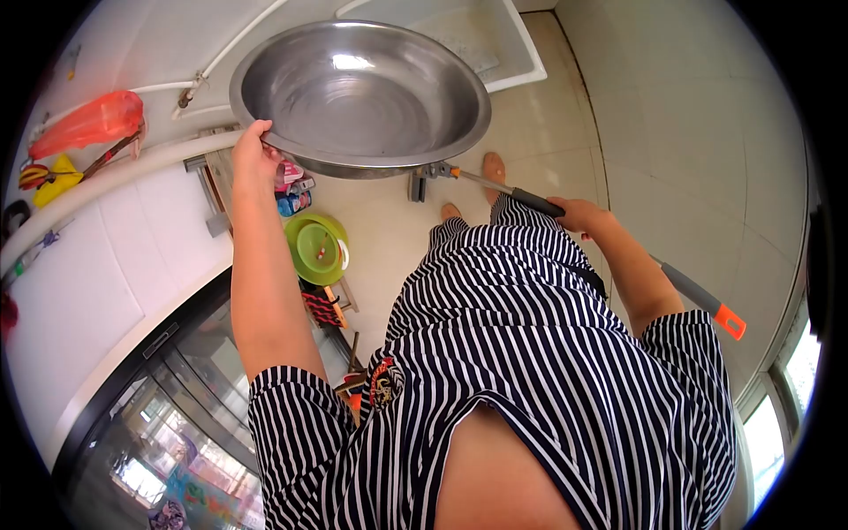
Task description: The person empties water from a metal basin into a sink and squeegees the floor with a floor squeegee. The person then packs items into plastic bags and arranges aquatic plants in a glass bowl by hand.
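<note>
My left hand (255,157) is closed on the near left rim of a wide stainless-steel basin (353,106). The basin is held up in the air, tilted so that its bare shiny inside faces me. My right hand (579,217) wraps round the grey grip of a long-handled mop (537,202). Its metal pole slants from the basin's underside back past my right arm, to a second grey grip with an orange end (730,321). A grey bracket shows at the pole's far end; the basin hides whatever lies beyond it.
A white sink or tub (530,66) stands behind the basin. Green plastic basins (320,250) and several bottles (296,196) are at the left on the tiled floor (548,132). A red plastic bag (93,124) hangs by white pipes. A dark glass-fronted appliance or door (168,415) is lower left.
</note>
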`<control>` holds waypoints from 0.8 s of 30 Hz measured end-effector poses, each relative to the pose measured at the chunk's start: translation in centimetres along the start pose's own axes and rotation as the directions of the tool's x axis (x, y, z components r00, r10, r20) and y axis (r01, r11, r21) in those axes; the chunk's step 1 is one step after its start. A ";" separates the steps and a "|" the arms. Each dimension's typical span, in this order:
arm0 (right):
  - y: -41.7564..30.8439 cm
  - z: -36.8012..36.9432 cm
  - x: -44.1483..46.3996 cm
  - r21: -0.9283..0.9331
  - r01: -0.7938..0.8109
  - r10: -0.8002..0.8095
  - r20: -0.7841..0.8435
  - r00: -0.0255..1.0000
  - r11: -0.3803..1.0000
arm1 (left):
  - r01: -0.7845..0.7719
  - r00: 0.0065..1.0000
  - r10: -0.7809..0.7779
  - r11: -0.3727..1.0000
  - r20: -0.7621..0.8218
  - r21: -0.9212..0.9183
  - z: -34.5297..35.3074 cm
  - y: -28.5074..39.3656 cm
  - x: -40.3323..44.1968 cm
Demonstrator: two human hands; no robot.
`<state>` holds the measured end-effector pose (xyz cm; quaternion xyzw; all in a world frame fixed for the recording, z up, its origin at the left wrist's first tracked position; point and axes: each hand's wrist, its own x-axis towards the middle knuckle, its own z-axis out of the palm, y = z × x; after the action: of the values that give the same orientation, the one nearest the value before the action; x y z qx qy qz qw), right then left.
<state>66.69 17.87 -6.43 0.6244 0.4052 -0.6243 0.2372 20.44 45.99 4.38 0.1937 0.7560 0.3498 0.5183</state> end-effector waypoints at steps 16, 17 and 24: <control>0.6 1.6 1.1 0.002 -0.028 0.028 -0.007 1.000 1.000 | -0.037 0.999 0.023 0.943 0.047 0.331 -0.2 2.1 -1.1; 0.8 1.7 1.4 -0.003 -0.037 0.037 -0.004 0.999 0.999 | -0.034 0.999 0.019 0.942 0.046 0.333 -0.3 2.0 -1.1; 0.6 1.4 1.5 0.002 0.032 -0.032 0.010 0.999 0.999 | -0.038 0.998 0.017 0.942 0.066 0.335 -2.1 1.3 -1.0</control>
<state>66.17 16.68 -8.15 0.6150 0.4133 -0.6314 0.2287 18.83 45.54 6.42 0.3003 0.7852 0.2169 0.4961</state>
